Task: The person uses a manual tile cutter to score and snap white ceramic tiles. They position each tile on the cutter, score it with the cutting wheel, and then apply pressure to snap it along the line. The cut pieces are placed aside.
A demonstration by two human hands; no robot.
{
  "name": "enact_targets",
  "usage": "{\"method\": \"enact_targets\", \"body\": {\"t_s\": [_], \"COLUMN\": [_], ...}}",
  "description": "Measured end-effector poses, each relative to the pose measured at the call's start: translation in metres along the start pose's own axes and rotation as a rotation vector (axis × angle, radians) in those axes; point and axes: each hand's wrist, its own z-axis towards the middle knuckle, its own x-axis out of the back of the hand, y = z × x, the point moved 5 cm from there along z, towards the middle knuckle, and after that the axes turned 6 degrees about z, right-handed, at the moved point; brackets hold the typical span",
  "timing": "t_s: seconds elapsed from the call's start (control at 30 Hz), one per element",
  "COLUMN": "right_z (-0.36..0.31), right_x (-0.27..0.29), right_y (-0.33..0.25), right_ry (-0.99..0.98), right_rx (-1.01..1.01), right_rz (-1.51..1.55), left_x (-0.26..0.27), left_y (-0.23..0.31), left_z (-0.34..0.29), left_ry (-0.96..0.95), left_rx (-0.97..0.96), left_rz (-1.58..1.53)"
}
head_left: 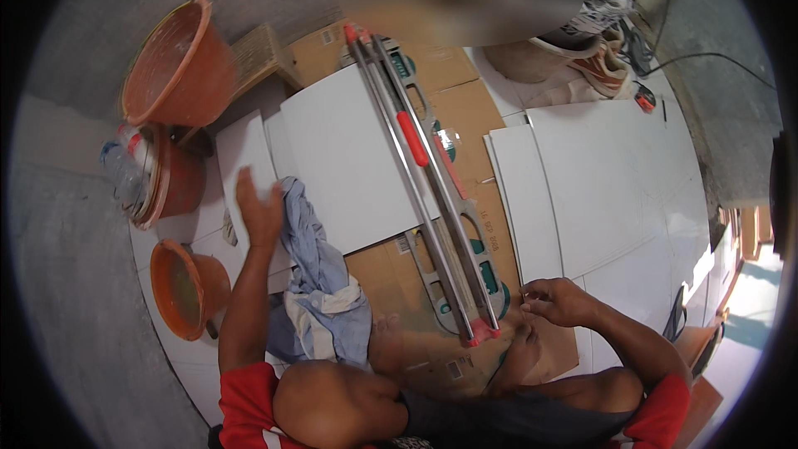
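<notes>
My left hand (259,206) is raised with its fingers apart, above the white tiles at the left and beside a crumpled blue-grey cloth (309,220). It holds nothing. My right hand (559,303) is closed in a pinch near the lower end of a manual tile cutter (453,241); what sits between its fingertips is too small to make out. Two metal rails and a red handle (411,139) show on the cutter, which stands at a slant on cardboard (465,87). A large white tile (349,150) lies partly under its rails.
Several large white tiles (615,183) are stacked at the right. Orange buckets (187,75) stand at the left, one smaller bucket (218,287) nearer me. At the far right are a shoe (605,71), a red tape measure (644,98) and a black cable (706,56).
</notes>
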Motion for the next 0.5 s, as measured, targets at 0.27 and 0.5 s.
{"method": "enact_targets", "body": {"t_s": [0.27, 0.5], "right_z": [0.023, 0.142], "right_x": [-0.031, -0.138], "right_y": [-0.045, -0.090], "right_ry": [-0.190, -0.160], "right_rx": [-0.032, -0.156], "right_rz": [0.418, 1.285], "left_x": [0.023, 0.029], "left_y": [0.119, 0.098], "left_z": [-0.085, -0.072], "left_ry": [-0.541, -0.653], "left_rx": [-0.314, -0.094], "left_rz": [0.163, 0.134]}}
